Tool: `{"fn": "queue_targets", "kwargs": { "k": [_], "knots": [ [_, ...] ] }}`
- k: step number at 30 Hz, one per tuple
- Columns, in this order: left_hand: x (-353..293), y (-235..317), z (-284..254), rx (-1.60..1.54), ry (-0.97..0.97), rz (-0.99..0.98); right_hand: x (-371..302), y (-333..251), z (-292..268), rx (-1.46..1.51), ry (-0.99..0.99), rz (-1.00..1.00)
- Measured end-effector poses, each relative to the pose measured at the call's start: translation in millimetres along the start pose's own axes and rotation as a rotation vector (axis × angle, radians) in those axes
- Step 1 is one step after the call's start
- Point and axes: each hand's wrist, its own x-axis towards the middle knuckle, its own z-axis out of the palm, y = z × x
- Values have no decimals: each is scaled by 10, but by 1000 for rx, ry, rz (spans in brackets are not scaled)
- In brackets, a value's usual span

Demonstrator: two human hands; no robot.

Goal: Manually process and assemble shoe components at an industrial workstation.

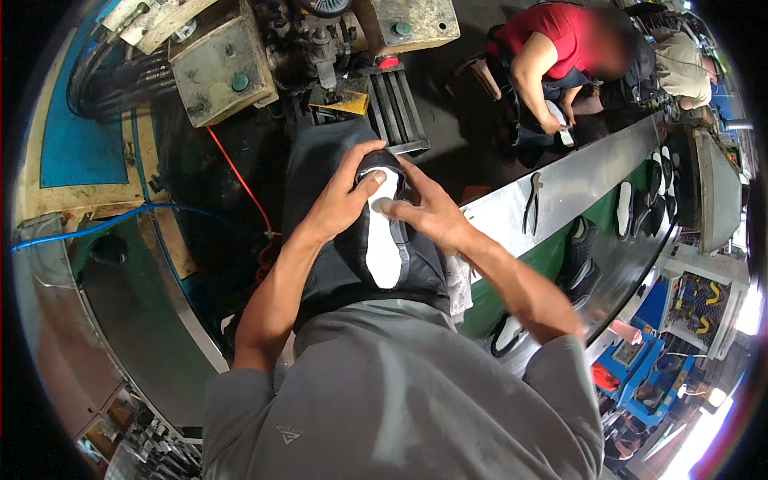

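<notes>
A black shoe upper (pixel 406 260) with a white sole board (pixel 383 268) facing up lies over my dark-clad lap, its toe end pointing away from me. My left hand (pixel 340 204) wraps the far left side of the upper, thumb pressed on the white board. From the other side my right hand (pixel 432 210) grips the upper, its thumb also on the board near the middle. Fingers of both hands curl around the far end, partly hidden behind the shoe.
Pliers (pixel 531 204) rest on a metal ledge (pixel 596 172) at right. Beyond it, a green conveyor (pixel 604 216) carries dark shoes (pixel 578 260) and white-soled shoes (pixel 624 210). A machine (pixel 324 60) stands ahead; a blue hose (pixel 144 210) runs at left. A person in red (pixel 544 40) holds a shoe.
</notes>
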Motion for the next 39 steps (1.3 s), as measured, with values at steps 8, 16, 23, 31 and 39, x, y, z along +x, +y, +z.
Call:
{"fn": "queue_targets", "kwargs": {
  "k": [8,16,23,31,39],
  "knots": [
    [-46,-102,135,45,122,63,-131,267,375,-166,251,-161],
    [-75,-121,58,-310,15,33,44,476,251,589,14,-142],
    [-307,-281,230,-801,-4,-25,34,543,244,342,84,-242],
    [-379,-413,346,-328,178,-50,-73,362,491,11,362,-90],
    [-406,-348,219,-322,140,9,-224,452,553,101,224,-42]
  ]
}}
